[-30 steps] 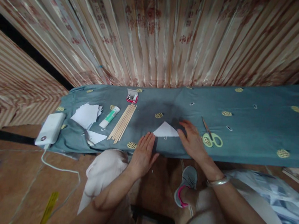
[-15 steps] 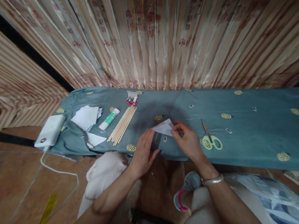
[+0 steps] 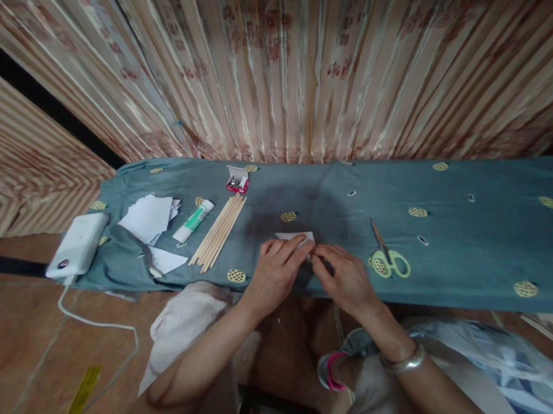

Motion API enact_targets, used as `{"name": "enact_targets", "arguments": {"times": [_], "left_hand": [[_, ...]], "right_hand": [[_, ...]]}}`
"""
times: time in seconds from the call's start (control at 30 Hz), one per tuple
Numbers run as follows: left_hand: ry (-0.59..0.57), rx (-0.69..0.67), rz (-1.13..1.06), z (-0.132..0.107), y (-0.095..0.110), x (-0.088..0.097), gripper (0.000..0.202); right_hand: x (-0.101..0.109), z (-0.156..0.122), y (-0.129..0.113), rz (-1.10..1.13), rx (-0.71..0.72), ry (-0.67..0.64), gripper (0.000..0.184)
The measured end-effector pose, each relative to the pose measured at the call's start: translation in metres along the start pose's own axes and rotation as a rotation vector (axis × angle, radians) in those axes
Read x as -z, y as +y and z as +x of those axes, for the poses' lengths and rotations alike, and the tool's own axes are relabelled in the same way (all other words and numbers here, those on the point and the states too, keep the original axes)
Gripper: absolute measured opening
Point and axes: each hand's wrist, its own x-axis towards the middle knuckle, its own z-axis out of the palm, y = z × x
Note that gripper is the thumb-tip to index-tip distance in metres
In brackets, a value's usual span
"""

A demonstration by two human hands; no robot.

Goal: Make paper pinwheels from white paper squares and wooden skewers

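Note:
A small folded piece of white paper lies at the front middle of the cloth, mostly covered by my fingers. My left hand has its fingers closed together over the paper's near side. From the right, my right hand pinches the paper's right corner, its fingertips almost touching the left ones. Scissors with light green handles rest just right of my right hand. Left of my left hand lies a row of thin wooden sticks.
A white and green glue tube, stacked white paper pieces and a loose paper piece lie farther left. An open small box sits behind the sticks. A white power bank with a cable stands at the left edge. A curtain hangs behind.
My hands have come together over the paper. The left fingers moved right onto it, and the paper now shows less and sits slightly nearer me. The view shifted slightly.

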Motion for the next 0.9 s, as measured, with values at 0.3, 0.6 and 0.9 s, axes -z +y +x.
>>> {"name": "enact_targets", "arguments": {"times": [0.3,0.6,0.9], "left_hand": [[0.006,-0.031,-0.025,-0.009,-0.014,-0.006,0.018],[-0.037,0.021,-0.181,-0.015,-0.013,-0.011,0.021],[-0.089,0.215,-0.36,-0.02,-0.003,-0.006,0.02]], "right_hand": [[0.006,-0.003,0.03,0.088,-0.217,-0.016,0.027],[0.017,-0.016,0.025,-0.105,0.056,-0.049,0.022],[0.016,-0.012,0.035,0.187,-0.167,-0.186,0.019]]}}
